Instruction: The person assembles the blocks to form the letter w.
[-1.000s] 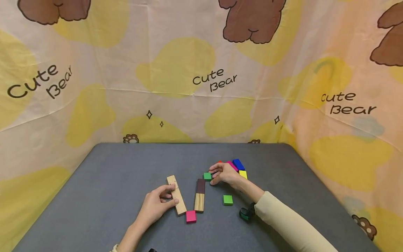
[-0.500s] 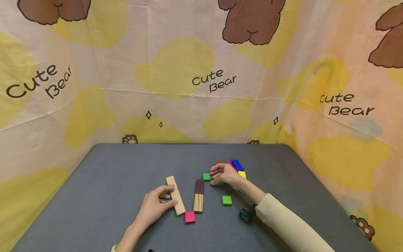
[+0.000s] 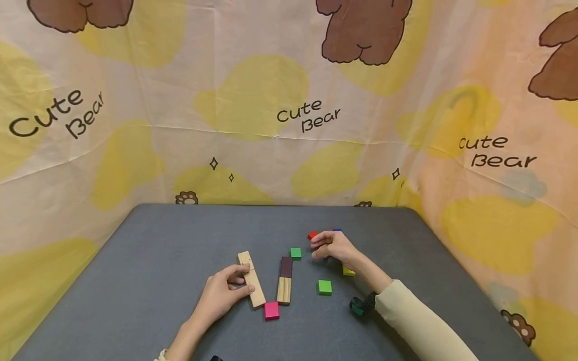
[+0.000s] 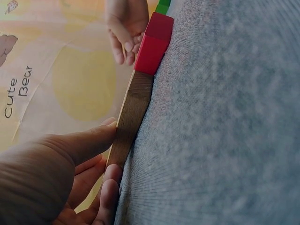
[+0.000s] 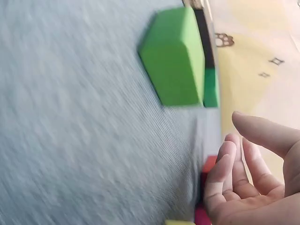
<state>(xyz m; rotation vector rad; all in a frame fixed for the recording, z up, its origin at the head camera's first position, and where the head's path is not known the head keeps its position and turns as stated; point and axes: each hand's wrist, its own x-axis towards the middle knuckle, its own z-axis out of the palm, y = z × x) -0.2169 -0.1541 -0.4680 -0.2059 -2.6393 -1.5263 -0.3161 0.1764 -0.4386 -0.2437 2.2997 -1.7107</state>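
Rightward goes the right hand (image 3: 334, 245), off the dark green block (image 3: 295, 253), and with that shift the red block (image 3: 313, 235) shows better while the blue block (image 3: 337, 231) is mostly covered! Fingers loosely bent, thumb standing apart, nothing in its grasp. Across the worktop (image 3: 189, 235), the left hand (image 3: 217, 298) pinches the pale wooden blocks (image 3: 254, 286), which lie flat, end to end, slanting, their near end at the magenta block (image 3: 272, 311). Alongside lie the dark brown block (image 3: 286, 266) and the striped wooden block (image 3: 284, 291), also end to end; the dark green one sits by the brown one's far corner, too close to call whether they touch. This looks like laying out a flat figure, so that left pinch wants to be light: squeeze or twist and the seam could open, or the magenta corner get knocked. For the right, best come down from above, thumb and fingertips on opposite sides of one piece, sparing its neighbours. No container in view: the light green block (image 3: 324, 287) and yellow block (image 3: 348, 271) lie loose too.
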